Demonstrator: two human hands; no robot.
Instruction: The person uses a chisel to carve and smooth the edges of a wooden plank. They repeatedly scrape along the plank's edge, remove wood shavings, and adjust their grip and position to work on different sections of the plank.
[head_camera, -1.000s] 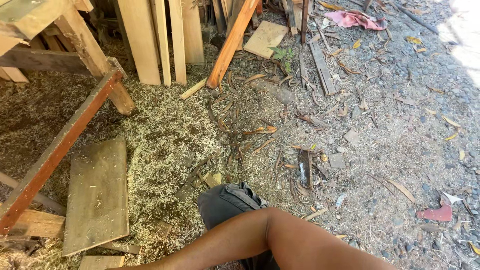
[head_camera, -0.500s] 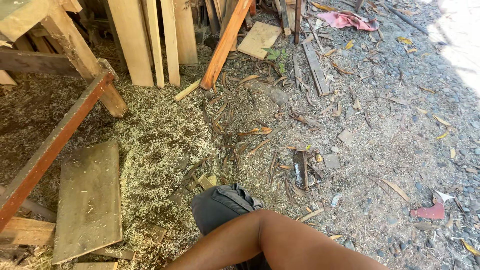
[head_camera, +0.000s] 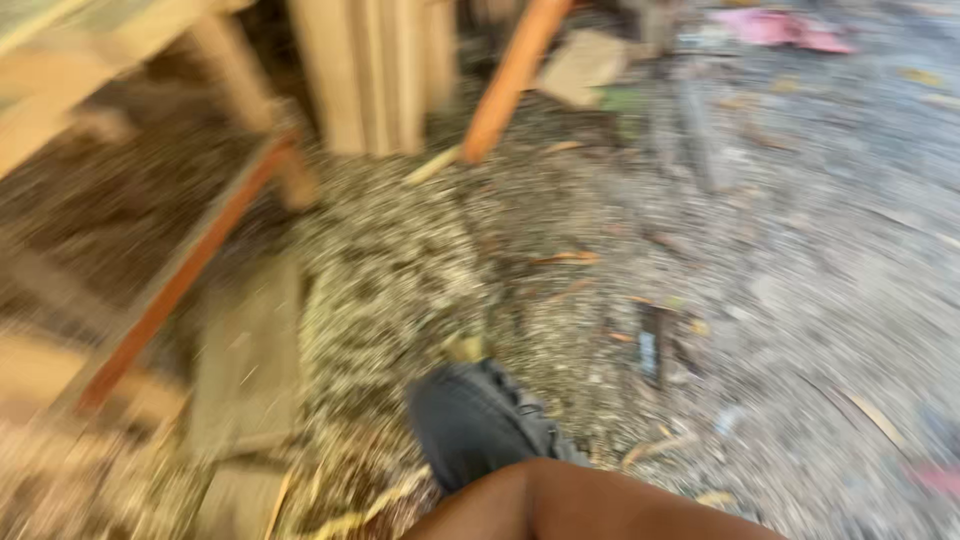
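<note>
Ground (head_camera: 800, 250): grey dirt strewn with chips and leaves, spreading to the right of the bare limb; heavily blurred.
Sawdust (head_camera: 400, 260): pale heap ahead of the limb, running up to the planks.
Upright planks (head_camera: 375, 70): light boards leaning at the top, far from the limb.
Red-brown rail (head_camera: 190, 265): slanting down the left side, well apart from the limb.
Flat board (head_camera: 250, 360): lying on the sawdust, left of the dark shoe.
Bare limb (head_camera: 580, 505): at the bottom edge; blur hides which part it is.
Dark shoe (head_camera: 480, 420): just beyond the limb, touching the sawdust.
Hands: neither shows, so their grip cannot be told.
</note>
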